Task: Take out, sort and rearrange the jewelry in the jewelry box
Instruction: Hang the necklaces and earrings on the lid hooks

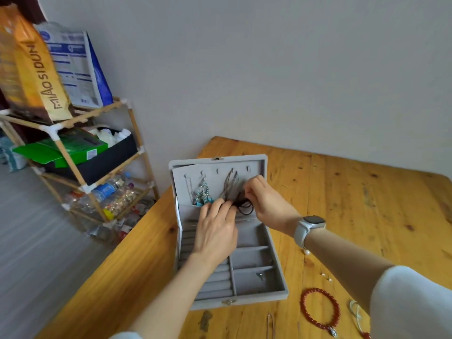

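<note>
A grey velvet jewelry box [259, 293] lies open on the wooden table, its lid [261, 165] propped up with hooks. Turquoise dangling earrings [204, 194] and brown cord necklaces [230, 184] hang from the hooks. My left hand [215, 231] and my right hand [266, 201] both pinch a dark cord necklace [245, 207] at the lid's pocket. A small metal piece [259, 275] lies in a lower right compartment. The ring rolls on the box's left side are partly hidden by my left arm.
On the table right of the box lie a red bead bracelet [318, 311], small pearl earrings [326, 277], a pearl [307, 252], a pale cord [355, 314] and a thin pin [270, 324]. A bamboo shelf [73, 165] with bags and bottles stands left by the wall.
</note>
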